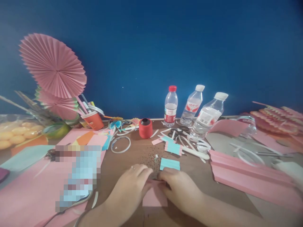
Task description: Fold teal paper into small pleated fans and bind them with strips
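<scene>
A small pink paper (155, 196) lies on the brown table (129, 159) at the bottom centre, between my two hands. My left hand (131, 186) grips its upper left edge with bent fingers, a ring on one of them. At the upper right edge, the curled fingers of my right hand (178, 186) pinch the same paper. Just beyond the right fingers is a folded light-blue paper (169, 164). A pink and blue piece (173, 148) lies behind it, and tiny dark bits are scattered in front of my hands.
Three bottles (170, 108) and a red roll (145, 128) stand at the back. White strips, scissors and a white ring (120, 144) lie nearer. Pink sheets (30, 183) cover the left; pleated pink paper (251, 176) lies right. A red cup (93, 120) holds pens beside paper fans.
</scene>
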Demonstrator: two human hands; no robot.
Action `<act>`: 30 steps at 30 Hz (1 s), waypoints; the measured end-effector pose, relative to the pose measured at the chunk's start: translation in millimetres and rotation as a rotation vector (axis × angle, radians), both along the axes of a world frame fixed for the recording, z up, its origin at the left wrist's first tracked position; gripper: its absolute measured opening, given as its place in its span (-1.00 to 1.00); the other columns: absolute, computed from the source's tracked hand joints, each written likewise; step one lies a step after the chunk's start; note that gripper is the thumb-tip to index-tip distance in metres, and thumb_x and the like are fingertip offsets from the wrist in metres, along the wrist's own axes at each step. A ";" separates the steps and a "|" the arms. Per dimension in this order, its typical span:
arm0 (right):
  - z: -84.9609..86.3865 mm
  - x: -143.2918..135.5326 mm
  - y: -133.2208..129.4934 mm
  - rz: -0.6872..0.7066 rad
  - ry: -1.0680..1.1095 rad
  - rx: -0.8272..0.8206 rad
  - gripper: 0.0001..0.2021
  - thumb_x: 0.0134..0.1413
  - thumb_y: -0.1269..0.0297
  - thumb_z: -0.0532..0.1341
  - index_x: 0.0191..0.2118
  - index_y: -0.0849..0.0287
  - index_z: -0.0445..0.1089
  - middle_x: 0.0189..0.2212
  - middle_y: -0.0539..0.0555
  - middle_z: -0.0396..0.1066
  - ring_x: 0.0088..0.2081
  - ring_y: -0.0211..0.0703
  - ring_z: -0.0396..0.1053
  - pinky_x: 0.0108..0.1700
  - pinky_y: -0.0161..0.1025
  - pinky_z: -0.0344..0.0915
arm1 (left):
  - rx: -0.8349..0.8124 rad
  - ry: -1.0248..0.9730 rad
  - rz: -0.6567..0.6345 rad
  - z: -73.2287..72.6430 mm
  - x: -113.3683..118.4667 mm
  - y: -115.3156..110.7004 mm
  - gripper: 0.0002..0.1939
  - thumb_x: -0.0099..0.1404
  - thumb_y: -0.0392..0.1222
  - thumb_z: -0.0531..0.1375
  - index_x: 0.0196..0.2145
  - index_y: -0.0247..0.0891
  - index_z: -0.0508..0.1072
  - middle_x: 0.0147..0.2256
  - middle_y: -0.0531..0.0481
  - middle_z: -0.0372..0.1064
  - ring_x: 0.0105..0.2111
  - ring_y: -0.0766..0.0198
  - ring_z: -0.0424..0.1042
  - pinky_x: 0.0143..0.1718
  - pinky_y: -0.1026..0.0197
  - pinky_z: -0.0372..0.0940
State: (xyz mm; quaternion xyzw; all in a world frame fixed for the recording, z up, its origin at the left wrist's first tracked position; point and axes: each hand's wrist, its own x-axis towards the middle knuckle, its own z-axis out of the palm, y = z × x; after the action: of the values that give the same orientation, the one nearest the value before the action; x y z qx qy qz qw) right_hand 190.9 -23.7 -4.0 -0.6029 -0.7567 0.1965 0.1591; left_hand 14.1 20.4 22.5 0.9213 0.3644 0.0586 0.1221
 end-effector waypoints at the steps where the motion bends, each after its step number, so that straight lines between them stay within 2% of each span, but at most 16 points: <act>1: -0.6 1.2 0.9 -0.004 -0.042 0.024 -0.88 -0.02 0.46 0.09 -0.46 0.14 0.33 -0.44 -0.01 0.37 -0.37 -0.21 0.33 -0.37 -0.34 0.14 | 0.072 0.031 -0.033 -2.8 -1.6 -3.0 -0.81 0.23 -0.30 0.02 -0.23 -0.21 0.39 -0.26 -0.05 0.38 -0.26 0.13 0.34 -0.25 0.09 0.22; 4: 0.4 3.9 1.8 0.002 -0.108 0.082 -0.88 0.01 0.43 0.09 -0.46 0.14 0.32 -0.44 -0.02 0.34 -0.37 -0.23 0.29 -0.37 -0.34 0.14 | 0.179 0.100 -0.196 -11.6 -9.4 -15.0 -0.79 0.22 -0.32 0.04 -0.22 -0.21 0.40 -0.25 -0.05 0.40 -0.28 0.11 0.36 -0.30 0.09 0.27; 8: 1.0 5.0 1.2 0.056 -0.112 0.148 -0.83 -0.02 0.45 0.13 -0.29 0.08 0.35 -0.37 -0.02 0.32 -0.29 -0.19 0.26 -0.34 -0.31 0.16 | 0.301 0.111 -0.253 -24.1 -20.8 -27.0 -0.63 0.19 -0.16 0.11 -0.04 -0.28 0.32 -0.04 -0.13 0.33 -0.13 0.01 0.32 -0.22 0.04 0.28; 11: -1.3 5.6 1.8 0.075 -0.123 0.185 -0.75 -0.02 0.44 0.15 -0.17 0.09 0.33 -0.35 -0.01 0.32 -0.27 -0.18 0.24 -0.30 -0.28 0.18 | 0.262 0.119 -0.284 -28.9 -24.7 -28.4 -0.60 0.17 -0.10 0.14 -0.04 -0.29 0.33 -0.04 -0.13 0.34 -0.14 0.04 0.34 -0.19 0.05 0.27; 17: -9.4 9.3 4.1 0.178 -0.193 0.320 -0.65 0.07 0.44 0.09 0.02 0.16 0.23 -0.27 0.07 0.34 -0.26 -0.14 0.22 -0.27 -0.19 0.19 | 0.203 0.106 -0.321 -26.0 -24.5 -24.0 -0.56 0.17 -0.04 0.12 -0.03 -0.31 0.33 -0.05 -0.15 0.36 -0.12 0.05 0.34 -0.15 0.08 0.26; 22: -11.2 10.4 4.8 0.239 -0.198 0.348 -0.70 0.08 0.44 0.08 -0.04 0.19 0.28 -0.27 0.10 0.34 -0.26 -0.13 0.23 -0.24 -0.17 0.20 | 0.202 0.086 -0.327 -20.5 -27.1 -23.9 -0.58 0.20 -0.07 0.09 -0.02 -0.31 0.33 -0.05 -0.16 0.36 -0.11 0.06 0.34 -0.14 0.11 0.24; 26: -10.8 9.6 4.5 0.212 -0.155 0.372 -0.64 0.09 0.47 0.04 0.04 0.24 0.21 -0.29 0.13 0.34 -0.25 -0.14 0.25 -0.22 -0.18 0.22 | 0.155 0.098 -0.295 -20.2 -27.1 -24.4 -0.55 0.16 -0.06 0.13 -0.01 -0.28 0.31 -0.02 -0.13 0.33 -0.09 0.06 0.32 -0.12 0.08 0.24; 30: -12.0 9.4 4.1 0.212 -0.118 0.362 -0.70 0.11 0.47 0.03 -0.04 0.17 0.30 -0.32 0.10 0.34 -0.28 -0.17 0.25 -0.25 -0.20 0.21 | 0.149 0.138 -0.278 -22.5 -26.0 -25.0 -0.50 0.13 -0.06 0.16 0.01 -0.29 0.30 -0.02 -0.13 0.33 -0.08 0.04 0.31 -0.14 0.06 0.26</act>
State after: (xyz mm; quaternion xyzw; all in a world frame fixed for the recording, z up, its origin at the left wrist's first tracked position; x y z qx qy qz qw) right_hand 200.3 -19.6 -16.0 -0.4921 -0.8467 0.0375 0.1988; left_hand -11.8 -4.6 0.0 0.9711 0.2359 0.0049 0.0350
